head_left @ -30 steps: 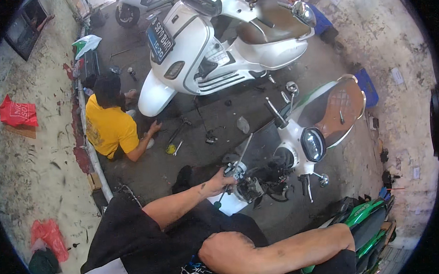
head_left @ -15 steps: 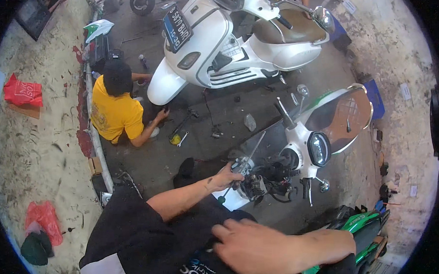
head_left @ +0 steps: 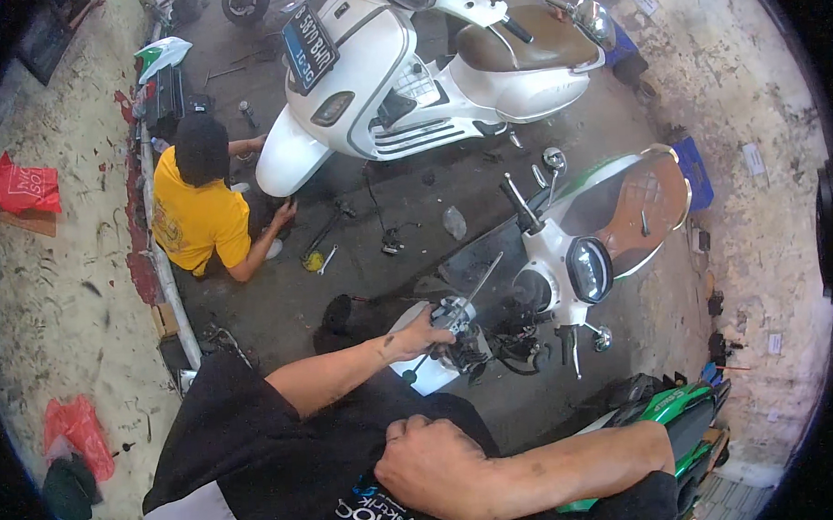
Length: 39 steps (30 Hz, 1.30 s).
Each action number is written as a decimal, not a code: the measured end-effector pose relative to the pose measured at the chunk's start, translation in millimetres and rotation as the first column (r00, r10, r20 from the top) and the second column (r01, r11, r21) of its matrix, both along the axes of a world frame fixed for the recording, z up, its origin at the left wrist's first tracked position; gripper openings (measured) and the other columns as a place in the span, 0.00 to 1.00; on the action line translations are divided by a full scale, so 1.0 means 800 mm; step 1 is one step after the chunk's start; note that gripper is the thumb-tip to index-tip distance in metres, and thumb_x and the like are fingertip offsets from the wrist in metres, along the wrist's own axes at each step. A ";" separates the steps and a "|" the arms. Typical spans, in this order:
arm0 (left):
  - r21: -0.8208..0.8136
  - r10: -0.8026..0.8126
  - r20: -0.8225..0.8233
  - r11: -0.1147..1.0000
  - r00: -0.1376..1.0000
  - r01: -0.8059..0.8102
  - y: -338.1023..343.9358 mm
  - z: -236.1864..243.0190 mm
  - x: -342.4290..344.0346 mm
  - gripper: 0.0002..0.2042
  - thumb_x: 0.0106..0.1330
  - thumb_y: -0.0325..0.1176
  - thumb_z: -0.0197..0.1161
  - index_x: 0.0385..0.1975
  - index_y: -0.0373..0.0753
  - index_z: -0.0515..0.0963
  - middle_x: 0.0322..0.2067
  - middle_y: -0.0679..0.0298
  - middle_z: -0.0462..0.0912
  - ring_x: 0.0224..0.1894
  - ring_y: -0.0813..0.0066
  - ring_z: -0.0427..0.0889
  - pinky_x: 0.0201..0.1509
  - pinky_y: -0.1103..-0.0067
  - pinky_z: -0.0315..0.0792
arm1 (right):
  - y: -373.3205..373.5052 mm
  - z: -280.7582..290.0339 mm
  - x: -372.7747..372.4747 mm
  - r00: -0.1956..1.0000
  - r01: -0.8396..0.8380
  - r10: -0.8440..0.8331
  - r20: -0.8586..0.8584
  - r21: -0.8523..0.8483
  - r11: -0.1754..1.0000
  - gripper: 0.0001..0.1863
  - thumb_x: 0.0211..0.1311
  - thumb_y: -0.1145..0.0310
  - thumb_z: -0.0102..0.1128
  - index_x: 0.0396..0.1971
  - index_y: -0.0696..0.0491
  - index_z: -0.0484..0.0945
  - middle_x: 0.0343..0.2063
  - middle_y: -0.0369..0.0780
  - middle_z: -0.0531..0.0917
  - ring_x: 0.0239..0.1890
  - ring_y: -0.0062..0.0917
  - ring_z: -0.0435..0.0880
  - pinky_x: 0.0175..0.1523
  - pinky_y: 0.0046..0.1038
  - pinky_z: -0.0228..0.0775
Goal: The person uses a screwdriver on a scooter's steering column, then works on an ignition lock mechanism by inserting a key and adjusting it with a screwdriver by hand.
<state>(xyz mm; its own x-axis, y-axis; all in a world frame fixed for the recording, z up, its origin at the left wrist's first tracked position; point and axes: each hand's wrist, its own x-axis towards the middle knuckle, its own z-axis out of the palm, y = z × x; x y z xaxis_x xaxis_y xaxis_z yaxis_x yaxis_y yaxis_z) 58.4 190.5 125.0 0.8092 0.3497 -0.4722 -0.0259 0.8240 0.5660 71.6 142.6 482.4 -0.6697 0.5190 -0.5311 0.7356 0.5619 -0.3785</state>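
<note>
My left hand [head_left: 418, 335] reaches to the dismantled front of a white and green scooter [head_left: 558, 265]. Its fingers are closed round a silver metal part [head_left: 453, 314]. A long thin rod [head_left: 485, 276] with a dark green end [head_left: 409, 376], like a screwdriver, slants past the same hand; whether the fingers grip it too is unclear. Dark wires and brackets [head_left: 511, 347] lie just right of the hand, and a white fender-like panel [head_left: 433, 377] is below it. My right hand [head_left: 433, 468] is curled close against my dark shirt, its fingertips hidden underneath.
A person in a yellow shirt [head_left: 201, 215] crouches by the front wheel area of another white scooter [head_left: 362, 86]. A wrench [head_left: 328, 259] and a clear plastic bag [head_left: 454, 223] lie on the floor. A green motorbike [head_left: 670, 416] stands at lower right. Walls run along both sides.
My right hand has drawn left and down against my shirt, its fingers curling in. The left hand keeps its grip on the metal part. The whole view has shifted slightly.
</note>
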 end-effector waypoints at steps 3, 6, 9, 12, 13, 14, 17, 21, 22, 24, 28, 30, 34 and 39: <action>-0.021 0.002 0.028 1.000 1.000 -0.001 0.003 0.011 0.001 0.35 0.50 0.19 0.65 0.58 0.38 0.53 0.34 0.61 0.72 0.26 0.76 0.76 0.25 0.79 0.73 | 0.000 -0.029 0.001 0.997 0.023 -0.039 -0.073 -0.218 0.976 0.10 0.52 0.70 0.54 0.21 0.59 0.81 0.24 0.48 0.82 0.29 0.35 0.84 0.26 0.32 0.78; -0.003 -0.031 -0.015 1.000 0.999 0.031 0.006 0.021 0.001 0.35 0.51 0.19 0.63 0.58 0.38 0.52 0.34 0.61 0.72 0.26 0.76 0.75 0.25 0.79 0.72 | -0.005 -0.043 0.004 0.990 0.008 -0.072 -0.125 -0.450 0.893 0.10 0.53 0.71 0.53 0.22 0.61 0.80 0.28 0.51 0.80 0.33 0.38 0.83 0.30 0.34 0.79; -0.032 -0.026 0.008 0.999 1.000 0.026 0.005 0.016 0.000 0.34 0.52 0.18 0.63 0.59 0.38 0.52 0.35 0.61 0.71 0.26 0.76 0.74 0.26 0.78 0.71 | -0.010 -0.054 0.013 0.976 -0.048 -0.061 -0.208 -0.478 0.877 0.10 0.54 0.72 0.52 0.24 0.62 0.80 0.31 0.53 0.80 0.37 0.40 0.83 0.38 0.35 0.78; -0.026 0.007 0.033 1.000 0.999 -0.006 0.005 0.017 0.001 0.35 0.53 0.18 0.62 0.59 0.38 0.51 0.34 0.61 0.72 0.26 0.76 0.74 0.26 0.78 0.70 | -0.003 -0.065 0.018 0.945 -0.173 -0.010 -0.327 -0.525 0.833 0.10 0.54 0.72 0.51 0.26 0.62 0.80 0.32 0.52 0.80 0.38 0.42 0.82 0.44 0.35 0.76; -0.039 -0.017 0.013 0.999 1.000 0.017 0.007 0.016 0.001 0.36 0.53 0.18 0.62 0.60 0.39 0.51 0.35 0.61 0.72 0.27 0.76 0.74 0.27 0.78 0.71 | 0.000 -0.063 0.019 0.951 -0.194 0.044 -0.305 -0.484 0.853 0.10 0.53 0.72 0.51 0.27 0.62 0.80 0.32 0.51 0.80 0.37 0.42 0.81 0.43 0.35 0.77; -0.051 -0.040 -0.006 0.998 0.999 0.040 0.008 0.015 0.001 0.36 0.53 0.18 0.62 0.61 0.39 0.50 0.35 0.61 0.72 0.28 0.76 0.75 0.27 0.78 0.71 | 0.001 -0.061 0.019 0.955 -0.217 0.096 -0.279 -0.443 0.870 0.10 0.52 0.73 0.52 0.27 0.62 0.80 0.31 0.51 0.80 0.36 0.41 0.81 0.42 0.35 0.77; -0.028 -0.031 0.007 0.999 0.999 0.031 0.008 0.012 -0.001 0.38 0.53 0.19 0.63 0.62 0.40 0.49 0.38 0.60 0.72 0.30 0.75 0.76 0.27 0.79 0.72 | 0.003 -0.045 0.021 0.968 -0.014 -0.073 -0.240 -0.343 0.939 0.11 0.53 0.71 0.55 0.28 0.63 0.81 0.33 0.54 0.82 0.37 0.42 0.84 0.36 0.34 0.79; -0.051 -0.056 -0.027 0.997 0.998 0.054 0.013 0.014 -0.007 0.39 0.53 0.20 0.63 0.63 0.42 0.49 0.40 0.60 0.73 0.33 0.74 0.77 0.26 0.78 0.73 | 0.007 -0.009 0.013 0.997 0.023 -0.031 -0.070 -0.112 0.993 0.11 0.51 0.67 0.55 0.18 0.58 0.81 0.34 0.48 0.80 0.34 0.34 0.79 0.38 0.32 0.79; -0.045 -0.056 -0.027 0.997 0.998 0.055 0.013 0.014 -0.004 0.39 0.53 0.20 0.63 0.63 0.42 0.49 0.40 0.60 0.73 0.33 0.74 0.77 0.26 0.78 0.73 | 0.012 -0.002 0.014 0.997 0.024 -0.031 -0.070 -0.106 0.994 0.11 0.51 0.67 0.55 0.18 0.58 0.81 0.34 0.48 0.80 0.34 0.34 0.79 0.38 0.32 0.79; -0.030 0.006 -0.007 1.000 1.000 -0.006 0.011 0.019 -0.002 0.39 0.53 0.20 0.63 0.63 0.42 0.49 0.41 0.59 0.73 0.32 0.74 0.77 0.25 0.77 0.73 | 0.018 0.008 0.019 0.982 -0.029 -0.002 -0.190 -0.161 0.986 0.10 0.51 0.67 0.55 0.23 0.57 0.81 0.46 0.50 0.77 0.43 0.39 0.79 0.42 0.35 0.79; -0.007 0.041 0.007 0.999 0.999 -0.041 0.012 0.030 -0.005 0.42 0.50 0.23 0.66 0.63 0.29 0.46 0.42 0.52 0.73 0.31 0.72 0.79 0.23 0.79 0.74 | 0.010 0.031 0.053 0.878 0.061 0.034 -0.477 0.183 0.981 0.12 0.57 0.66 0.52 0.33 0.56 0.81 0.56 0.51 0.70 0.52 0.41 0.76 0.49 0.34 0.77; -0.007 0.018 -0.003 1.000 1.000 -0.018 0.015 0.022 -0.009 0.41 0.50 0.23 0.66 0.62 0.30 0.46 0.40 0.54 0.73 0.29 0.72 0.79 0.23 0.78 0.74 | -0.001 0.045 0.079 0.533 0.352 -0.438 -0.724 -0.281 0.893 0.15 0.65 0.64 0.47 0.40 0.56 0.79 0.56 0.51 0.71 0.58 0.39 0.73 0.54 0.34 0.73; -0.014 0.013 -0.073 1.000 0.997 -0.014 0.021 0.022 -0.018 0.36 0.53 0.19 0.64 0.59 0.42 0.50 0.35 0.58 0.72 0.24 0.73 0.74 0.24 0.75 0.71 | -0.077 0.026 0.092 -0.373 0.518 -0.734 -0.568 -0.783 0.343 0.04 0.69 0.68 0.42 0.37 0.51 0.60 0.19 0.46 0.77 0.11 0.24 0.70 0.12 0.23 0.61; 0.012 0.083 -0.089 0.997 0.993 -0.082 0.027 0.030 -0.014 0.33 0.52 0.19 0.63 0.57 0.34 0.52 0.34 0.57 0.72 0.28 0.72 0.76 0.28 0.75 0.74 | -0.242 -0.154 0.174 -0.911 0.165 -0.407 -0.070 -0.965 -0.205 0.15 0.56 0.58 0.57 0.28 0.54 0.67 0.26 0.38 0.76 0.22 0.20 0.72 0.20 0.25 0.61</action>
